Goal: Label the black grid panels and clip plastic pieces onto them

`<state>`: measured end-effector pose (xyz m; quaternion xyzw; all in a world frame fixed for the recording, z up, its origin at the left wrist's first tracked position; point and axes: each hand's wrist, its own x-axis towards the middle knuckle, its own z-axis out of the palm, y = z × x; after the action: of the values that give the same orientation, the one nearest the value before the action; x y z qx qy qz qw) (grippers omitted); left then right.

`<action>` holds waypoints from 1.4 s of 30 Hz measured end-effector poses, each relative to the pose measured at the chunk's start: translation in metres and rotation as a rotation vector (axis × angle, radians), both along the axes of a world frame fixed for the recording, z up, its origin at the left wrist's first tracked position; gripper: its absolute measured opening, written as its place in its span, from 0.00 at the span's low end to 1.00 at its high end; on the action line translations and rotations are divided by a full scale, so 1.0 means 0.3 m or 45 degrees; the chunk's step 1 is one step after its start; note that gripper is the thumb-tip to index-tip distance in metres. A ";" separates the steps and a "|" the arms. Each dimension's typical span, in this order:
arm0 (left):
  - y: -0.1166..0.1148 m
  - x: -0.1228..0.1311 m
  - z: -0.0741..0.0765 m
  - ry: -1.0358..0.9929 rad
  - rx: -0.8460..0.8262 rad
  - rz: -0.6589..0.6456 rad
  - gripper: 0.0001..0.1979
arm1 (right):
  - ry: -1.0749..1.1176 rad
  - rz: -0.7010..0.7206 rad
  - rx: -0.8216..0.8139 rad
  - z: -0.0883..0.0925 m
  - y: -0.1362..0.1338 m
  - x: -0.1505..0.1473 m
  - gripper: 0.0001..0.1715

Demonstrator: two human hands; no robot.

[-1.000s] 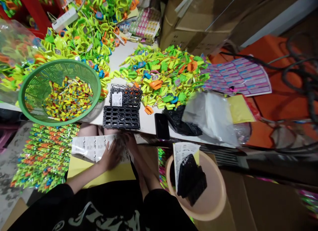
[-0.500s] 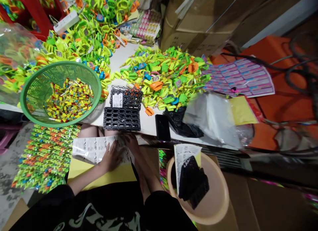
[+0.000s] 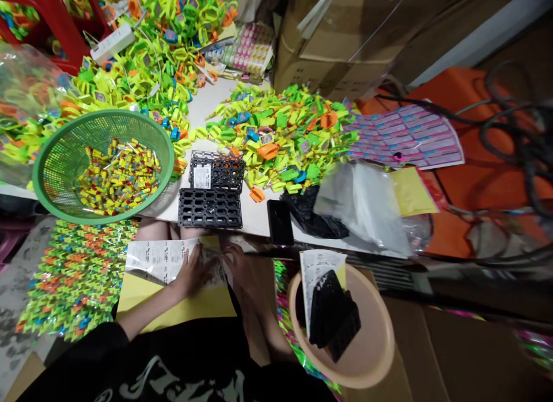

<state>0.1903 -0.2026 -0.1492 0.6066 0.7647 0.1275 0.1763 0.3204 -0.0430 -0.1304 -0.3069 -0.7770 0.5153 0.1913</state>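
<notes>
On a rectangular yellow sheet [image 3: 173, 310] across the legs [image 3: 156, 230], a white black-printed label sheet [image 3: 153, 258] is laid, long axis left to right, partly covered by the left hand [image 3: 190, 274], its right end nearest the right hand [image 3: 238, 266]; whether anything is pinched in either grip cannot be told; beyond, a black plastic grid tray [image 3: 210, 208] is seen

I get one head-worn view, facing forward and down: printed black shirt [image 3: 203, 356] close at bottom, white worktable [image 3: 256, 219] beyond, cardboard box [image 3: 328, 59] farther.
</notes>
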 end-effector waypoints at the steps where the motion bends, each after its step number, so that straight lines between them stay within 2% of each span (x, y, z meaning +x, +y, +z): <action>1: 0.000 0.002 0.001 0.003 0.004 0.003 0.27 | -0.003 -0.005 -0.054 0.025 0.005 0.020 0.07; 4: -0.001 0.006 0.012 0.011 0.001 0.009 0.25 | 0.017 -0.041 -0.192 0.120 0.034 0.075 0.09; 7: 0.003 0.009 0.038 0.027 0.009 0.000 0.25 | 0.086 -0.164 -0.230 0.229 0.083 0.096 0.10; 9: 0.010 0.012 0.068 0.044 0.085 -0.051 0.23 | 0.134 -0.203 -0.213 0.295 0.118 0.073 0.09; 12: 0.022 0.009 0.141 0.037 0.359 -0.160 0.17 | 0.207 -0.072 -0.173 0.367 0.156 -0.029 0.09; 15: 0.037 -0.029 0.246 0.030 0.689 -0.206 0.12 | 0.256 0.129 -0.074 0.408 0.175 -0.178 0.12; 18: 0.064 -0.123 0.366 0.141 0.936 -0.074 0.12 | 0.291 0.285 -0.028 0.430 0.180 -0.312 0.13; 21: 0.095 -0.240 0.464 0.249 0.878 0.132 0.17 | 0.294 0.381 -0.087 0.434 0.182 -0.396 0.14; 23: 0.108 -0.301 0.502 0.279 0.784 0.131 0.17 | 0.284 0.404 -0.143 0.425 0.186 -0.425 0.14; 27: 0.105 -0.351 0.515 0.283 0.757 0.048 0.08 | 0.269 0.392 -0.258 0.397 0.203 -0.451 0.15; 32: 0.104 -0.369 0.494 0.213 0.766 -0.024 0.10 | 0.217 0.355 -0.260 0.383 0.224 -0.473 0.17; 34: 0.116 -0.381 0.481 0.199 0.764 -0.041 0.11 | 0.202 0.331 -0.157 0.385 0.233 -0.486 0.15; 39: 0.156 -0.405 0.437 0.159 0.751 -0.014 0.11 | 0.170 0.324 0.252 0.376 0.257 -0.527 0.11; 42: 0.171 -0.412 0.419 0.137 0.702 0.008 0.12 | 0.121 0.336 0.336 0.353 0.265 -0.544 0.10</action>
<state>0.0668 -0.1513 -0.0235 0.6352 0.7111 0.2990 -0.0366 0.1571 0.0365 -0.0246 -0.1500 -0.8614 0.4435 0.1970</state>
